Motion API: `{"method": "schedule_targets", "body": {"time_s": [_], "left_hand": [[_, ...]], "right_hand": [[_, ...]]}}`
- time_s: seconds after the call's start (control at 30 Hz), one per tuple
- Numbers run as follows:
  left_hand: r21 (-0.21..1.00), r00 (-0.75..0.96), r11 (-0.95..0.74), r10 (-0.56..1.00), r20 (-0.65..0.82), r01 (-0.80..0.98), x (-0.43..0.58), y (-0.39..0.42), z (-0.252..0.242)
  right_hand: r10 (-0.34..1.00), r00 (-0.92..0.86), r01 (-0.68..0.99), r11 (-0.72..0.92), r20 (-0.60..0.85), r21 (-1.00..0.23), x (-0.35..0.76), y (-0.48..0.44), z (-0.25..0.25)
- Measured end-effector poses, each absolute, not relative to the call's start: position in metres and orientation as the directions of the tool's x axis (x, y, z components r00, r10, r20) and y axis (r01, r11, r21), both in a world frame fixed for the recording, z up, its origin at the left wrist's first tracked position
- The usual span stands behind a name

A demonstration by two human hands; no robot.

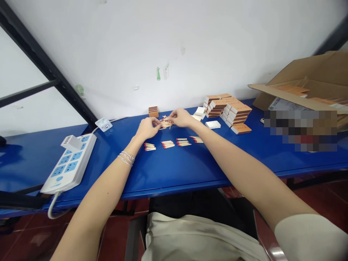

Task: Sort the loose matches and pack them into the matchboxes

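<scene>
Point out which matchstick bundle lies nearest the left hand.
The leftmost of the four small matchstick bundles, just below the left hand; the other three run further right.

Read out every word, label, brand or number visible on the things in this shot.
Nothing here can be read with certainty.
Power strip: small blue print near one end, too small to read.
Carton label: printed lines, too small to read.
Matchboxes: markings on the orange covers, too small to read.
White pad: round blue sign, too small to read.

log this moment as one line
left hand: at loose red-tipped matchsticks | right hand: at same pile | nearby: matchstick bundles, stacked matchboxes
</scene>
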State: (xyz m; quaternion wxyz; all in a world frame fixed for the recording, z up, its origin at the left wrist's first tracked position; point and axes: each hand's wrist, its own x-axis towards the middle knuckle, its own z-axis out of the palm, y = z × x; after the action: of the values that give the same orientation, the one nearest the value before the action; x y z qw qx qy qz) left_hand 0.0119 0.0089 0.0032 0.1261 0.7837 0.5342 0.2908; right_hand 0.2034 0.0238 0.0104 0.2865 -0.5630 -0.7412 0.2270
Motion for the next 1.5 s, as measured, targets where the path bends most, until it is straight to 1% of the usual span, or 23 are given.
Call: {"method": "schedule_targets", "body": {"time_s": [0.07,0.13,0.2,0.27,0.4,0.5,0.57,0.67,0.7,0.77,0.9,1.0,1.07,1.13,1.23,1.3,1.37,1.4,1.5], "left_hand": [[0.693,0.231,-0.37,0.929,0.29,0.619,0.01,0.008,0.004],[0.842,0.232,-0.325,0.941,0.246,0.429,0.01,0.006,0.005],[0.908,0.236,-0.294,0.945,0.228,0.3,0.011,0.003,0.006],[0.924,0.229,-0.281,0.947,0.224,0.258,0.011,0.001,0.007],[0.924,0.26,-0.232,0.953,0.154,0.304,0.003,-0.002,0.013],[0.87,0.329,-0.205,0.943,0.053,0.448,-0.01,-0.004,0.02],[0.754,0.407,-0.259,0.913,-0.013,0.604,-0.02,-0.005,0.025],[0.522,0.467,-0.342,0.875,-0.126,0.782,-0.03,-0.007,0.032],[0.476,0.464,-0.343,0.871,-0.163,0.81,-0.033,-0.007,0.034],[0.445,0.458,-0.331,0.863,-0.215,0.832,-0.036,-0.01,0.038],[0.444,0.501,-0.356,0.823,-0.268,0.822,-0.039,-0.015,0.047],[0.466,0.554,-0.399,0.789,-0.263,0.79,-0.04,-0.016,0.051],[0.494,0.562,-0.407,0.798,-0.217,0.768,-0.04,-0.016,0.049],[0.536,0.545,-0.401,0.827,-0.137,0.743,-0.037,-0.016,0.046],[0.644,0.528,-0.4,0.849,-0.006,0.652,-0.029,-0.016,0.038],[0.707,0.513,-0.403,0.856,0.066,0.582,-0.023,-0.016,0.033],[0.725,0.507,-0.412,0.856,0.101,0.551,-0.019,-0.016,0.031],[0.72,0.514,-0.415,0.853,0.095,0.556,-0.019,-0.016,0.03],[0.672,0.545,-0.415,0.838,0.02,0.613,-0.02,-0.016,0.032]], "right_hand": [[0.954,-0.266,0.551,0.27,0.141,-0.79,0.201,0.022,0.009],[0.937,-0.324,0.423,0.27,0.134,-0.865,0.198,0.02,0.007],[0.929,-0.342,0.361,0.271,0.144,-0.892,0.195,0.018,0.005],[0.928,-0.343,0.34,0.27,0.148,-0.901,0.192,0.017,0.004],[0.933,-0.334,0.337,0.252,0.135,-0.907,0.188,0.016,0.003],[0.943,-0.304,0.386,0.254,0.137,-0.887,0.187,0.014,0.004],[0.938,-0.323,0.44,0.267,0.126,-0.857,0.187,0.011,0.006],[0.914,-0.402,0.537,0.289,0.061,-0.793,0.188,0.004,0.012],[0.907,-0.419,0.57,0.296,0.039,-0.766,0.187,0.002,0.014],[0.902,-0.432,0.621,0.311,0.016,-0.719,0.187,-0.001,0.016],[0.897,-0.442,0.657,0.328,0.005,-0.679,0.188,-0.002,0.018],[0.877,-0.48,0.648,0.34,-0.019,-0.682,0.19,-0.003,0.019],[0.858,-0.513,0.607,0.343,-0.024,-0.717,0.191,-0.003,0.019],[0.836,-0.548,0.538,0.345,-0.009,-0.769,0.192,-0.004,0.02],[0.814,-0.58,0.448,0.351,0.032,-0.822,0.192,-0.005,0.021],[0.817,-0.575,0.441,0.349,0.039,-0.827,0.191,-0.006,0.022],[0.825,-0.565,0.481,0.357,0.029,-0.801,0.191,-0.007,0.023],[0.827,-0.562,0.52,0.367,0.014,-0.772,0.192,-0.007,0.024],[0.822,-0.568,0.648,0.41,-0.047,-0.642,0.192,-0.007,0.025]]}}
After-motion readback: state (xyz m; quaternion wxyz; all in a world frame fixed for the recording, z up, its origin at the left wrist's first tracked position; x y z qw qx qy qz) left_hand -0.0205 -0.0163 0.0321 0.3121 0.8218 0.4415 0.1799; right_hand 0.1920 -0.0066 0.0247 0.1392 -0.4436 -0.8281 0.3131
